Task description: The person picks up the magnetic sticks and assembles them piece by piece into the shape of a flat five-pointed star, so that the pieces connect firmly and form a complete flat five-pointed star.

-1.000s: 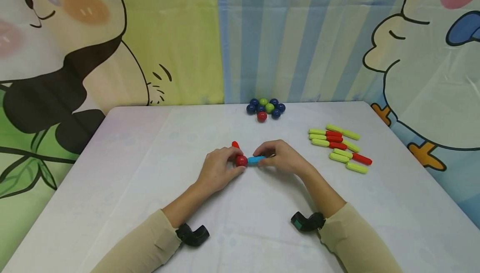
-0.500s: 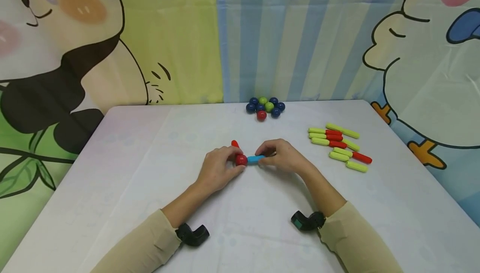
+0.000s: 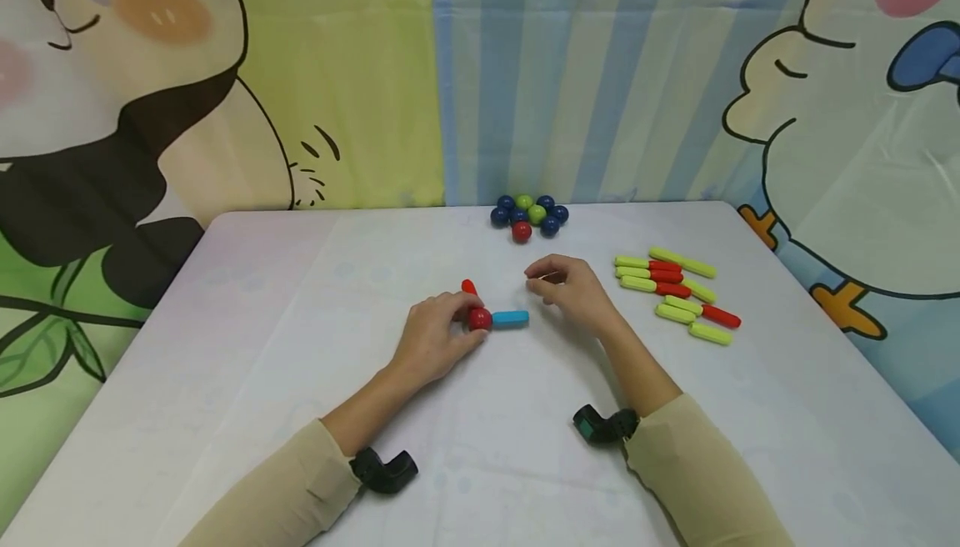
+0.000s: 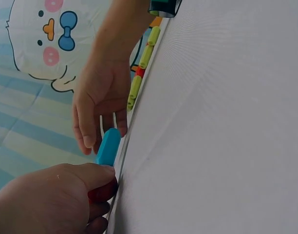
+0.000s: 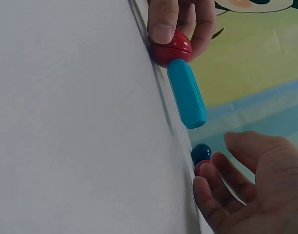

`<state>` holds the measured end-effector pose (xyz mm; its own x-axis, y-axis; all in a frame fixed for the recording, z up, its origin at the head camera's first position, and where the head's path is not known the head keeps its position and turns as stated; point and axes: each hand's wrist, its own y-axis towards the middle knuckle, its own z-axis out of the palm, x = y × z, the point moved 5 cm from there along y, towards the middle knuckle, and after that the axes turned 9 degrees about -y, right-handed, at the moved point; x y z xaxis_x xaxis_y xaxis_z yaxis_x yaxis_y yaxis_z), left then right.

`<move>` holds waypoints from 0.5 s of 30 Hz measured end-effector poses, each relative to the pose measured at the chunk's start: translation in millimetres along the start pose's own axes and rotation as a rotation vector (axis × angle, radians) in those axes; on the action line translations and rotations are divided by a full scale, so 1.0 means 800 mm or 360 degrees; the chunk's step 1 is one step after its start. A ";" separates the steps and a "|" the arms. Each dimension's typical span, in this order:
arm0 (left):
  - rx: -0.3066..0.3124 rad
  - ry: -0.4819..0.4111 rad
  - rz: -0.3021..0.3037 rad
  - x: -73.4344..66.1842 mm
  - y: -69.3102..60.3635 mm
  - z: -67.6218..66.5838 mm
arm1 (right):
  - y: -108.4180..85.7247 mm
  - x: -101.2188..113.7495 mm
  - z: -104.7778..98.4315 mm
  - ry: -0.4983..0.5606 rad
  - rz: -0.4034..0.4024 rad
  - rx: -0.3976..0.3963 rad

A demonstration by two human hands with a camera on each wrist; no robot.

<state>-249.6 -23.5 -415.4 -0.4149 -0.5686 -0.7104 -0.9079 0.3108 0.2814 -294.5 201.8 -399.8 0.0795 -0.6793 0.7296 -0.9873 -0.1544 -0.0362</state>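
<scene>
My left hand (image 3: 437, 337) pinches a glossy red ball (image 3: 480, 318) between thumb and fingers, low on the white table. A blue rod (image 3: 511, 319) sticks out from the ball's right side, its far end free; the right wrist view shows the rod (image 5: 187, 95) joined to the ball. Behind the left fingers a red rod (image 3: 468, 287) shows its tip, the rest hidden by the hand. To the right and a little farther back, my right hand (image 3: 573, 290) hovers apart from the blue rod, fingers loosely bent, with nothing in them.
At the table's back edge sits a cluster of dark blue, green and red balls (image 3: 521, 232). Several yellow-green and red rods (image 3: 708, 333) lie in rows on the right. A patterned curtain (image 3: 360, 72) hangs behind the table.
My right hand has let go of the blue rod and moved up and to the right. The left hand still grips the red ball in about the same place.
</scene>
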 end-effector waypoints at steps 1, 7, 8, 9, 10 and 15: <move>0.0002 -0.0001 -0.0001 0.000 0.000 0.001 | 0.002 -0.003 -0.001 0.0026 0.0019 -0.0042; 0.0011 -0.0001 -0.0001 0.001 0.000 0.004 | 0.021 -0.015 -0.005 0.0155 0.0053 -0.0264; 0.0008 -0.0002 0.0000 0.001 0.000 0.004 | 0.025 -0.016 -0.005 0.0169 0.0054 -0.0294; 0.0006 -0.0004 -0.0001 0.001 0.000 0.003 | 0.029 -0.017 -0.005 0.0186 0.0054 -0.0320; 0.0002 -0.0001 0.0000 0.001 0.000 0.003 | 0.033 -0.018 -0.004 0.0197 0.0055 -0.0339; -0.0018 0.0004 0.0000 0.004 0.000 0.001 | 0.052 -0.018 0.000 0.0208 0.0078 -0.0415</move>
<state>-251.2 -24.6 -418.3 -0.4147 -0.5704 -0.7090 -0.9086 0.3021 0.2885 -336.3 204.9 -411.7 0.0292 -0.5808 0.8135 -0.9929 0.0772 0.0907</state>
